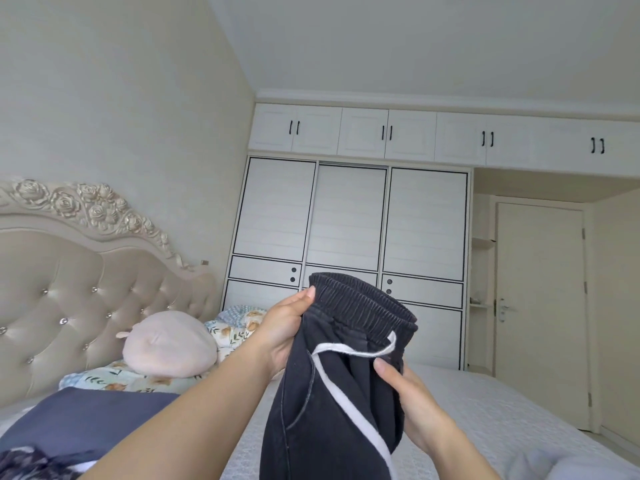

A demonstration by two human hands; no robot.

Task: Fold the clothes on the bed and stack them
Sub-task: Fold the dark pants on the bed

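Observation:
I hold a pair of black trousers (pixel 332 403) up in front of me over the bed (pixel 485 410). They have an elastic waistband and a white drawstring. My left hand (pixel 287 327) grips the waistband's left end, thumb on the outside. My right hand (pixel 405 389) pinches the fabric just below the waistband on the right. The legs hang down out of view. A dark blue folded garment (pixel 86 417) lies on the bed at the left. A patterned dark cloth (pixel 31 465) shows at the bottom left corner.
A pink round pillow (pixel 169 344) and a floral quilt (pixel 235 327) lie by the tufted headboard (pixel 69 289). A white wardrobe (pixel 349 237) stands beyond the bed, and a closed door (pixel 540 306) is at the right. A pale grey cloth (pixel 571 465) lies at bottom right.

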